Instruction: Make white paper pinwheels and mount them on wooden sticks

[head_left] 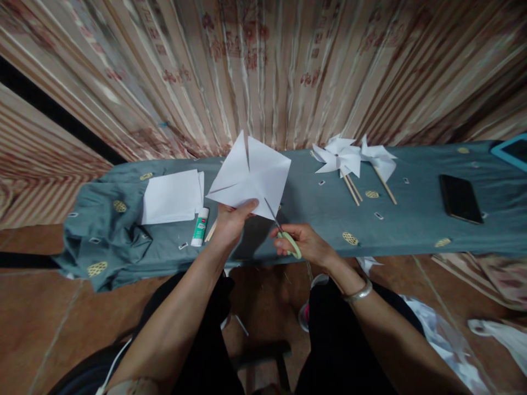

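My left hand [234, 219] pinches the near edge of a white paper square [263, 170], thumb on top, and holds it up over the cloth. Slits run in from the far and left corners of the paper toward its middle. In my right hand [302, 241] is a pair of scissors [290, 243] with pale green handles. Its blades lie at the paper's near right corner, pointing toward the centre. Left of my left hand lie a green and white glue stick [200, 227] and a stack of white paper [171, 197]. Wooden sticks [211, 230] show partly behind my left wrist.
Paper pinwheels [338, 156] on wooden sticks lie to the right on the grey-green cloth [407, 219]. Farther right are a black phone [460, 198] and a blue-edged device [510, 151]. A patterned curtain [263, 71] hangs behind. White scraps and plastic [440, 334] lie on the floor.
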Action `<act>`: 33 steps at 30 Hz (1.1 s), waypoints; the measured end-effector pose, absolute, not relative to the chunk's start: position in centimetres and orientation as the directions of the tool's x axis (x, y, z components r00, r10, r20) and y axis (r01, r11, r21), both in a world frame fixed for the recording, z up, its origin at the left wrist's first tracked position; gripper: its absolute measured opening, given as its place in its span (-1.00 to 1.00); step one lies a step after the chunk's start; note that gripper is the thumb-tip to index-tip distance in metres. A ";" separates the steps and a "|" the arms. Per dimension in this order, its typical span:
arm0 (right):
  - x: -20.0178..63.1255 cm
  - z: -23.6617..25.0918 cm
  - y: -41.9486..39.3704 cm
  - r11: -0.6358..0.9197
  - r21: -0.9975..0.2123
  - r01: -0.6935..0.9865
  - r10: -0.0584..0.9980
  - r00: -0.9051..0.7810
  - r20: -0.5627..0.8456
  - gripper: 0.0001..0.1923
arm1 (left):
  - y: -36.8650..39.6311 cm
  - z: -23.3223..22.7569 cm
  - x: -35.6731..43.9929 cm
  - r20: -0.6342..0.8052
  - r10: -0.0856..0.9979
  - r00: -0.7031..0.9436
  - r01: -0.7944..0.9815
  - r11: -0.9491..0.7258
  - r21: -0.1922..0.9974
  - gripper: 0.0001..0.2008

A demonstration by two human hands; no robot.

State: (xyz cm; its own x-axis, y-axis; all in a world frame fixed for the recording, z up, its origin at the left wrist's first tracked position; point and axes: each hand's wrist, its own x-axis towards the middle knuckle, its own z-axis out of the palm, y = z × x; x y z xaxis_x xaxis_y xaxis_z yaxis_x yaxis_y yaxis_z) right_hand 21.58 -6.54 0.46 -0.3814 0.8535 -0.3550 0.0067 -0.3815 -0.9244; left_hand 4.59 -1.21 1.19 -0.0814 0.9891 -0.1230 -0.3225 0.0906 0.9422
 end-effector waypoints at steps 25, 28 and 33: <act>21.6 -0.6 -6.3 -0.376 -0.926 -0.018 0.867 -0.359 -0.345 -0.53 | -1.6 1.3 4.8 -0.135 0.988 -0.073 -0.307 0.106 0.946 -0.69; 21.6 -0.4 -6.3 -0.371 -0.929 -0.009 0.867 -0.363 -0.343 -0.52 | -1.7 1.3 4.9 -0.122 0.991 -0.053 -0.312 0.099 0.945 -0.68; 21.6 -0.3 -6.3 -0.364 -0.931 -0.004 0.877 -0.339 -0.341 -0.51 | -1.9 1.1 5.2 -0.115 0.993 -0.027 -0.294 0.102 0.950 -0.68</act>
